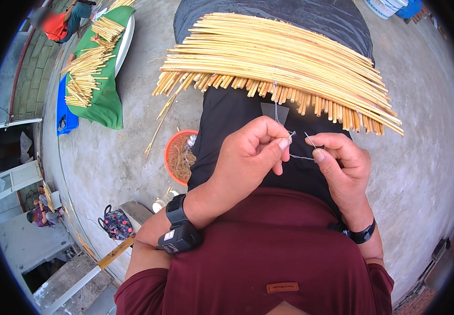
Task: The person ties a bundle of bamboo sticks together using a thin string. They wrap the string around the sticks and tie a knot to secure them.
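Head view: the left hand (pixel 253 149) has its grip together, thumb and finger clamped on a thread (pixel 276 111) at a small knot. The right hand (pixel 347 160) pinches a thin needle (pixel 310 139) between thumb and finger, its tip pointing up and to the left. A stretch of thread spans the gap between the two hands, and another runs up to the near edge of the sticks (pixel 279 50). These lie side by side, just beyond the hands, over a dark sheet (pixel 337 23), with more stick ends jutting out beneath the near edge. On the floor (pixel 137 131), left of the lap, stands an orange basket (pixel 168 156) holding brown fibre (pixel 177 160). Farther left, more sticks lie on a green cloth (pixel 112 107) beside a blue bin (pixel 68 119). A patterned bag (pixel 117 224) sits nearer, by the left arm.
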The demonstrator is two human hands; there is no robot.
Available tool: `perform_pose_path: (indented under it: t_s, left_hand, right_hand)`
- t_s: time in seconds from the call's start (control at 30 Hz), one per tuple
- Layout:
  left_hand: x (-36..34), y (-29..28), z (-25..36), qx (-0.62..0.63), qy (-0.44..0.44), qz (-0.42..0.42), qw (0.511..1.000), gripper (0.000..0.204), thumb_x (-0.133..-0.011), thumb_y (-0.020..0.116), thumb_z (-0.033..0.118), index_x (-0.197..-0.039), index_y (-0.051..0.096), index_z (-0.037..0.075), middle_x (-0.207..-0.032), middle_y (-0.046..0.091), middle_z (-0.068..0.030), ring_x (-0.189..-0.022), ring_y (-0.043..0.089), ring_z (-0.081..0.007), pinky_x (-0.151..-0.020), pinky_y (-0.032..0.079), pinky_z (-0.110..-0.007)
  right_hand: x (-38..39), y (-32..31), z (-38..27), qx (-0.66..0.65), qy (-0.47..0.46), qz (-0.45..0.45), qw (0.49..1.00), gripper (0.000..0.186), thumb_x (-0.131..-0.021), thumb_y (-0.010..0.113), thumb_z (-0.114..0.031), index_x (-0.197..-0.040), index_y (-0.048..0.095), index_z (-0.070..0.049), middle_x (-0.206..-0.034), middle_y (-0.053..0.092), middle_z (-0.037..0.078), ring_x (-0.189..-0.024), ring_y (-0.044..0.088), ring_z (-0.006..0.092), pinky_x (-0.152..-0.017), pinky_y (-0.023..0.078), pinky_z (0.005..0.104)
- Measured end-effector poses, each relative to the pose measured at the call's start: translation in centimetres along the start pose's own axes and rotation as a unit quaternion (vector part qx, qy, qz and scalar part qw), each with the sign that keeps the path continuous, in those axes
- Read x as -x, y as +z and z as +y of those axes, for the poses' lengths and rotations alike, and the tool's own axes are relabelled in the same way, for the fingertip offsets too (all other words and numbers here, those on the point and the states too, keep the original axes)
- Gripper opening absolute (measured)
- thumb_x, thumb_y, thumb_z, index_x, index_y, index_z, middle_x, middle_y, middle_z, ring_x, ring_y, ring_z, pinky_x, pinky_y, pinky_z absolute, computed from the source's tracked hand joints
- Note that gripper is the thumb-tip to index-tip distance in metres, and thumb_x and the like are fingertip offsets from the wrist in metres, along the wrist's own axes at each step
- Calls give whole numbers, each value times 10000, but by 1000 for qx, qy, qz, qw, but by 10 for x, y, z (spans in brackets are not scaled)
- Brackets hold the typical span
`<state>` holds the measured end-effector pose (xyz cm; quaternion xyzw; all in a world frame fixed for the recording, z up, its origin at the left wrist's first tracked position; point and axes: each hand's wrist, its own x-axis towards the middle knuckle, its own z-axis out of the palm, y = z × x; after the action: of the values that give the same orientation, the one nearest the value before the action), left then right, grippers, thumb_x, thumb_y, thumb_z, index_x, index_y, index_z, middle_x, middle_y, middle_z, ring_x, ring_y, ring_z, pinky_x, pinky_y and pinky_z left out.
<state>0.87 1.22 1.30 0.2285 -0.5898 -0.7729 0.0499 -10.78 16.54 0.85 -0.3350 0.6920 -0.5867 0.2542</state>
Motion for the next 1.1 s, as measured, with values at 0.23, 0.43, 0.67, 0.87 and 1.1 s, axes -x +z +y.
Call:
perform_pose_path:
  t_s: [0.23,0.43,0.67,0.87,1.1]
  left_hand:
    - [0,3,-1,-34,-4,-10,999,51,-930,543,51,-957,570,17,-807,606,-39,-639,556,-62,-580,457,-188]
    - [0,3,-2,-50,-29,-14,998,46,-928,546,50,-954,570,21,-812,611,-35,-640,554,-54,-577,454,-184]
    - [-3,3,-6,-46,-24,-8,999,54,-926,552,53,-961,582,25,-819,624,-34,-625,551,-52,-569,452,-181]
    - [-4,3,-8,-71,19,0,997,63,-916,572,55,-954,602,15,-778,591,-12,-608,527,-40,-540,445,-179]
    - [-2,2,-5,-31,-45,-5,998,54,-887,610,38,-935,605,13,-760,569,16,-599,498,-18,-513,416,-170]
  right_hand:
    - [-9,6,6,-4,-47,28,999,65,-875,597,-9,-915,547,-5,-766,540,29,-600,472,85,-555,394,217]
    - [-15,10,8,54,-18,-14,998,104,-785,637,58,-863,608,-5,-762,546,48,-648,525,111,-586,432,246]
    - [-16,8,11,45,-89,-36,994,72,-780,635,50,-800,591,-3,-747,539,58,-635,526,130,-568,416,250]
    - [-18,9,15,66,-91,12,994,78,-789,634,40,-814,573,-1,-749,529,59,-635,519,129,-566,406,245]
    - [-16,9,11,59,-56,-1,997,74,-805,637,35,-822,574,-1,-773,530,46,-639,514,97,-560,410,224]
